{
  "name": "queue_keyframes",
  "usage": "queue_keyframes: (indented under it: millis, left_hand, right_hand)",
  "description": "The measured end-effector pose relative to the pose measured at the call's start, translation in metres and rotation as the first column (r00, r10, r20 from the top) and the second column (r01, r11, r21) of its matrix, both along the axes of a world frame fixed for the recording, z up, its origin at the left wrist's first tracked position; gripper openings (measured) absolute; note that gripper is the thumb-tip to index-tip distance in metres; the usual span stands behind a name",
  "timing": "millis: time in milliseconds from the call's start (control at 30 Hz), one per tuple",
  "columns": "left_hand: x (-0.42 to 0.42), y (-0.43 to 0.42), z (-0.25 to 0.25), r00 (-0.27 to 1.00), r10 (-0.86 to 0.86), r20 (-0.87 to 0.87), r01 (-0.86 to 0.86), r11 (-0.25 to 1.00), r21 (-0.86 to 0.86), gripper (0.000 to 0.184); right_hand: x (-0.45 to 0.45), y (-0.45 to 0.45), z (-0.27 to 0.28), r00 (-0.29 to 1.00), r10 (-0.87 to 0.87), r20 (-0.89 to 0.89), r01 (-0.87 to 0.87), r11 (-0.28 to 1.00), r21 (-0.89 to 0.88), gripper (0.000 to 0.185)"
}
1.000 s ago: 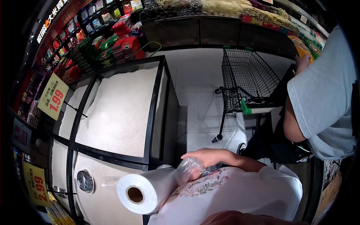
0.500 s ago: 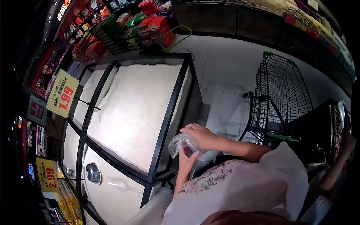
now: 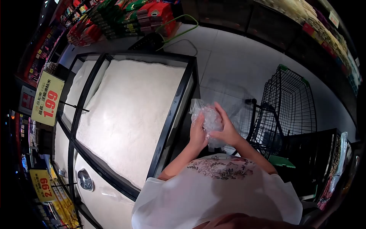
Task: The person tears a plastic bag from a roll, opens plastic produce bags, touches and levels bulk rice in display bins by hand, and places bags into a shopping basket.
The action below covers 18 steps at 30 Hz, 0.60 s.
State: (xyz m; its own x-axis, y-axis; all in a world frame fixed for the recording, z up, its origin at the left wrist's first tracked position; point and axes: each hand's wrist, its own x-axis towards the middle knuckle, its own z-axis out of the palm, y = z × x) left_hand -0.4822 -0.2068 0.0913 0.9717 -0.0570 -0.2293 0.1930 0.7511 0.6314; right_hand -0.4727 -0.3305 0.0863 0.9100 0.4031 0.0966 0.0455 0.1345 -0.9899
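A crumpled clear plastic bag (image 3: 209, 117) is held between my two hands in front of the embroidered white shirt. My left hand (image 3: 198, 131) presses its left side, thumb up. On the right, my right hand (image 3: 227, 128) has its fingers around the bag, which hangs a little below the palms. To the left of the hands stands a black-framed bin (image 3: 173, 108) filled with white rice (image 3: 129, 114). A metal scoop (image 3: 85, 180) lies on the rice in the nearer compartment.
A wire shopping cart (image 3: 291, 103) stands on the floor at the right. Price signs reading 1.99 (image 3: 48, 98) and 2.99 (image 3: 42, 185) are at the left. Red and green packages (image 3: 129, 19) are stacked beyond the bin, near a green-handled basket (image 3: 152, 40).
My hands have come together around the bag and moved right, away from the plastic roll, which has left the view. The view has turned, and the other person has mostly gone out of it.
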Motion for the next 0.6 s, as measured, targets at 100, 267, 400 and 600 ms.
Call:
queue_keyframes:
  millis: [100,267,400,600]
  left_hand:
    - [0.044,0.006,0.014,0.998,-0.052,-0.044,0.046,0.99,-0.134,0.034]
    - [0.119,0.025,0.026,1.0,0.021,0.016,-0.018,0.991,-0.135,0.034]
    - [0.177,0.032,0.009,0.989,0.116,-0.087,-0.116,0.993,0.003,0.034]
    - [0.283,0.04,-0.004,0.91,0.415,0.0,-0.414,0.909,-0.053,0.026]
  right_hand:
    - [0.031,0.012,0.005,0.959,0.168,-0.229,-0.129,0.975,0.179,0.095]
    - [0.086,0.033,0.009,0.877,0.354,-0.325,-0.394,0.917,-0.062,0.066]
    - [0.128,0.022,-0.02,0.819,0.361,-0.446,-0.472,0.865,-0.168,0.033]
    - [0.217,-0.044,-0.031,0.997,0.073,0.001,-0.058,0.803,-0.593,0.024]
